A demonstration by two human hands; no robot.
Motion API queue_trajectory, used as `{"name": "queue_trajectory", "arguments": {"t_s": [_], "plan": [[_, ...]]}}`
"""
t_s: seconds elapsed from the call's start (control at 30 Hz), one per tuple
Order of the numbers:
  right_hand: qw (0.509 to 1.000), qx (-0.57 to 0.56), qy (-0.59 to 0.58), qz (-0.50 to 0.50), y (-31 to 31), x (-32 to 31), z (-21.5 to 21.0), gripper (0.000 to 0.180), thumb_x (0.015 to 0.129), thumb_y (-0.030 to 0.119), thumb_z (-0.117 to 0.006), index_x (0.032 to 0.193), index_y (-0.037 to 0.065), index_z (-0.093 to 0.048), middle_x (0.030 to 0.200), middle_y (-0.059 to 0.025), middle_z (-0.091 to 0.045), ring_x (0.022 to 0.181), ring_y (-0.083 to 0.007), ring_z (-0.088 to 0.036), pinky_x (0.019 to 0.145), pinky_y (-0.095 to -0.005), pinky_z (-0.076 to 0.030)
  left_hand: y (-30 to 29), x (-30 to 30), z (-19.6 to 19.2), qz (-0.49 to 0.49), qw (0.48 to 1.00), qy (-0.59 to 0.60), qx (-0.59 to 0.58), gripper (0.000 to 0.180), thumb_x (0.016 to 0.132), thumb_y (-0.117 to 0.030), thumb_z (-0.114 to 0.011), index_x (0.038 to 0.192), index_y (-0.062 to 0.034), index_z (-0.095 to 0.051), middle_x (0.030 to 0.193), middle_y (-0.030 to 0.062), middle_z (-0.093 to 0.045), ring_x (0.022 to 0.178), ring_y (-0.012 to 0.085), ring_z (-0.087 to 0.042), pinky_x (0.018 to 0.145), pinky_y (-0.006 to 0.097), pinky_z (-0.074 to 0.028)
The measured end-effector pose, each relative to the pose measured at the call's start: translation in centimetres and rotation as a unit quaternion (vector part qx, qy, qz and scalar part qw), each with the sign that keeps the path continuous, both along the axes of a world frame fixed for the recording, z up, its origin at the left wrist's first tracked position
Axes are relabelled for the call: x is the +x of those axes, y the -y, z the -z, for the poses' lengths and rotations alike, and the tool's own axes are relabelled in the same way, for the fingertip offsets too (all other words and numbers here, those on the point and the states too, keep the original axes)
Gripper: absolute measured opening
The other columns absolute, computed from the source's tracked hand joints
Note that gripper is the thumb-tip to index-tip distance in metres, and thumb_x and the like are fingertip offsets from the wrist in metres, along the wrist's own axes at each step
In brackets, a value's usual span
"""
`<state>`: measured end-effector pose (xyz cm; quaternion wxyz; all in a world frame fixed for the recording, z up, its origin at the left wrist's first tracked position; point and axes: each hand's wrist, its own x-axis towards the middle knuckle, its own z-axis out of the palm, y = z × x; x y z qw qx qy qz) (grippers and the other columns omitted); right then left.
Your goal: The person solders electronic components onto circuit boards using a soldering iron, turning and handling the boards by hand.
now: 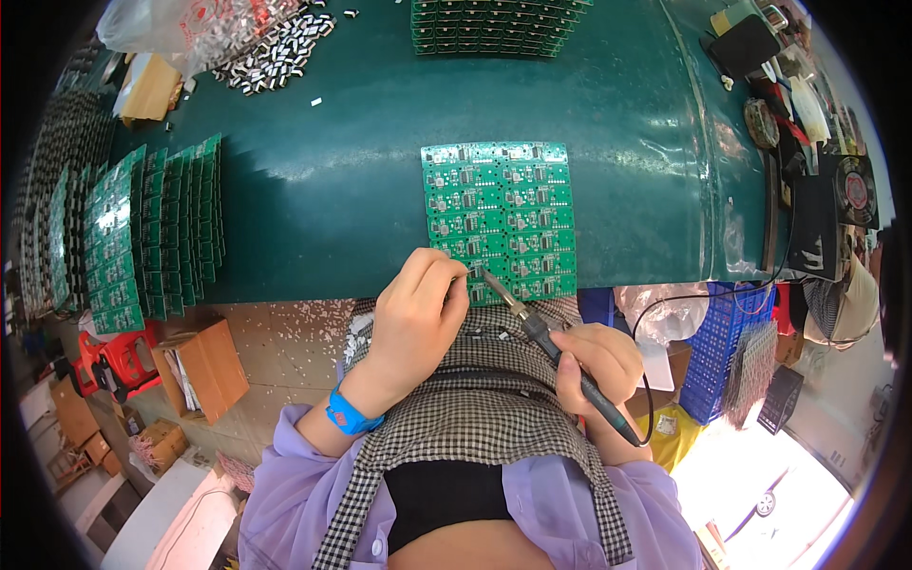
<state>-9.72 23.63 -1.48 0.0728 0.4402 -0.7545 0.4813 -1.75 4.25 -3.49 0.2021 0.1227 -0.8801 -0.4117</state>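
A green panel of small circuit boards lies flat near the front edge of the worktop, its near row directly in front of the person. The right hand is closed around the dark handle of a soldering iron, whose metal tip reaches up and left to the panel's near edge. The left hand is curled with its fingertips pinched together right at that same spot, touching the board beside the tip; whatever it pinches is too small to make out. This looks like a solder joint being made on the nearest row, and the next move would seem to call for a steady tip and a small shift along the row to the neighbouring board.

A blue wristband circles the left wrist, and the iron's cord loops off to the right. The worktop is covered in a dark green, glossy mat. On its left stand rows of green boards overlapping on edge, at the far edge lies another stack of panels, and at the upper left a clear bag sits by a heap of small black-and-white parts. To the right are a small black fan and assorted clutter. Below the worktop are cardboard boxes, a red stool and a blue plastic crate on a pale floor.
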Motion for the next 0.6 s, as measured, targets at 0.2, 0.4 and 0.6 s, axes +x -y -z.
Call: {"name": "queue_trajectory", "arguments": {"t_s": [0.2,0.4,0.6], "plan": [[1.0,0.003,0.001,0.002,0.0,0.28,-0.07,0.021,0.061,0.0,-0.062,0.081,0.0,-0.067,0.065,-0.0069,-0.061,0.051,-0.0197,-0.06,0.044,-0.0272,-0.045,0.01,0.0,-0.18,0.022,1.0,0.004,-0.01,0.011,0.079,0.003,-0.064,0.089,-0.0005,-0.06,0.086,0.0092,-0.057,0.064,0.0206,-0.056,0.051,0.029,-0.044],[1.0,0.001,-0.005,0.001,-0.18,0.59,-0.08,0.021,0.062,-0.001,-0.062,0.082,0.0,-0.067,0.065,-0.0071,-0.062,0.052,-0.02,-0.061,0.044,-0.0272,-0.046,-0.02,0.17,-0.26,0.021,1.0,0.015,0.005,0.009,0.081,0.002,-0.064,0.089,-0.0001,-0.061,0.088,0.0097,-0.057,0.065,0.021,-0.057,0.053,0.03,-0.046],[1.0,0.003,0.007,0.005,-0.04,0.25,-0.25,0.019,0.063,-0.001,-0.063,0.081,-0.001,-0.067,0.066,-0.008,-0.062,0.053,-0.0211,-0.061,0.045,-0.0282,-0.047,0.01,0.28,-0.45,0.017,1.0,0.02,0.013,0.008,0.082,0.001,-0.063,0.089,-0.0004,-0.061,0.088,0.0096,-0.056,0.065,0.0208,-0.056,0.055,0.03,-0.046]]}}
